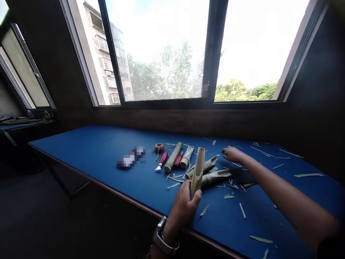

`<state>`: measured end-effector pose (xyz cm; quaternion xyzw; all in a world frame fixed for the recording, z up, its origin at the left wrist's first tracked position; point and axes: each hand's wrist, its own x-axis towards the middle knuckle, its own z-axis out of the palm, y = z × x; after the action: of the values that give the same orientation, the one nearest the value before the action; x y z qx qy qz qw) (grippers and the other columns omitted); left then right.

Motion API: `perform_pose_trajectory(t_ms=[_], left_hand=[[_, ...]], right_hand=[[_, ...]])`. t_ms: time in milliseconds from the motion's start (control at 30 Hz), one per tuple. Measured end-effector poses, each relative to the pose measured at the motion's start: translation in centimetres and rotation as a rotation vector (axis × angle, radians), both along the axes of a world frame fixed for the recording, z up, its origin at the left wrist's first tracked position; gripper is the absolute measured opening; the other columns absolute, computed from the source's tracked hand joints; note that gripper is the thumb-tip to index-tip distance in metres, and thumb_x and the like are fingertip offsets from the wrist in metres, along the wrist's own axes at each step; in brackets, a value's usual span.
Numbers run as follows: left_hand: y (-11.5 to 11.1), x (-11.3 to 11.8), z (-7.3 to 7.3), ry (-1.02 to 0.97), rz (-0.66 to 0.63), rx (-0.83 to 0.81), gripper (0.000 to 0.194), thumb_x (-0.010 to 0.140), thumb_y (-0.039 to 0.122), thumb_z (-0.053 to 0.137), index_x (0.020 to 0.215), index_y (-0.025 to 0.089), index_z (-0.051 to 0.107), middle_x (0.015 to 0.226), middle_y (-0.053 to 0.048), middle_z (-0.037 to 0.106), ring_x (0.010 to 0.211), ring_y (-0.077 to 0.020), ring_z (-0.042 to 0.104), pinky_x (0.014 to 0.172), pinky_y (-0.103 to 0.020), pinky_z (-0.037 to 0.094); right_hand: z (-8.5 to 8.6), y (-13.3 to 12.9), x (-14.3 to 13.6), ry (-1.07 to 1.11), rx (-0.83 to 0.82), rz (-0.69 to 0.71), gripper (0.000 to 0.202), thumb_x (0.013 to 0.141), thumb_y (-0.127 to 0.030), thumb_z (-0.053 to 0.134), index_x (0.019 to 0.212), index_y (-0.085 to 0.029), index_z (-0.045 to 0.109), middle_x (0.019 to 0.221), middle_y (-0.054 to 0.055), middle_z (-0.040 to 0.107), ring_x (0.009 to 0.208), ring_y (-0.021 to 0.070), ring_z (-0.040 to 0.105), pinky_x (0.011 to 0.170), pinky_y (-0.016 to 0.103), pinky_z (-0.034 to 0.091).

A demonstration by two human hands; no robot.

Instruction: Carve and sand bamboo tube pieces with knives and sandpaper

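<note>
My left hand (185, 203), with a watch on its wrist, is wrapped round the lower end of a bamboo piece (198, 169). This piece stands nearly upright, its upper part cut open lengthwise so that the pale hollow inside shows. Over the right part of the table my right hand (233, 154) is stretched out with its fingers closed. A small green-tipped object (224, 152) shows at its fingertips; its kind is too small to make out. Just behind the held piece lie two more cut bamboo pieces (217, 176), partly hidden by it.
On the blue table (99, 151) lie a red-handled knife (163, 158), a whole bamboo tube (173, 157), a red object (178, 160), a short cut bamboo piece (187, 157) and a twine ball (159, 147). Bamboo shavings (242, 210) litter the right side. A blurred item (131, 158) lies left.
</note>
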<state>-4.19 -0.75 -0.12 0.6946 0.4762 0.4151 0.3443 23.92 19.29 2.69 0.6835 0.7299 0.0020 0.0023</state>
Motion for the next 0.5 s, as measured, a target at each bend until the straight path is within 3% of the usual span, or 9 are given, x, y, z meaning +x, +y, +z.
perform_pose_trajectory(t_ms=[133, 233, 500], left_hand=[[-0.1, 0.1, 0.2, -0.013, -0.040, 0.004, 0.028, 0.083, 0.036, 0.049, 0.106, 0.019, 0.053, 0.102, -0.005, 0.059, 0.092, -0.0202, 0.052, 0.080, -0.029, 0.038], [-0.2, 0.1, 0.3, -0.039, 0.005, -0.005, 0.029, 0.084, 0.036, 0.048, 0.105, 0.018, 0.053, 0.100, -0.006, 0.058, 0.091, -0.0202, 0.052, 0.079, -0.030, 0.038], [0.2, 0.0, -0.1, -0.232, 0.130, 0.010, 0.029, 0.087, 0.038, 0.041, 0.102, 0.016, 0.051, 0.090, -0.006, 0.057, 0.080, -0.0185, 0.053, 0.071, -0.028, 0.041]], right_hand=[[-1.2, -1.3, -1.9, 0.081, -0.031, 0.136, 0.030, 0.086, -0.025, 0.047, 0.111, -0.013, 0.057, 0.118, 0.015, 0.054, 0.111, 0.0240, 0.048, 0.094, 0.038, 0.038], [-1.3, -2.3, -3.0, 0.155, -0.071, 0.212, 0.035, 0.085, -0.021, 0.041, 0.117, -0.014, 0.054, 0.120, 0.016, 0.053, 0.114, 0.0251, 0.046, 0.097, 0.035, 0.035], [1.6, -6.2, -3.7, 0.392, -0.372, 0.366, 0.051, 0.078, -0.040, 0.050, 0.123, -0.018, 0.054, 0.119, 0.009, 0.059, 0.101, 0.0226, 0.057, 0.083, 0.026, 0.046]])
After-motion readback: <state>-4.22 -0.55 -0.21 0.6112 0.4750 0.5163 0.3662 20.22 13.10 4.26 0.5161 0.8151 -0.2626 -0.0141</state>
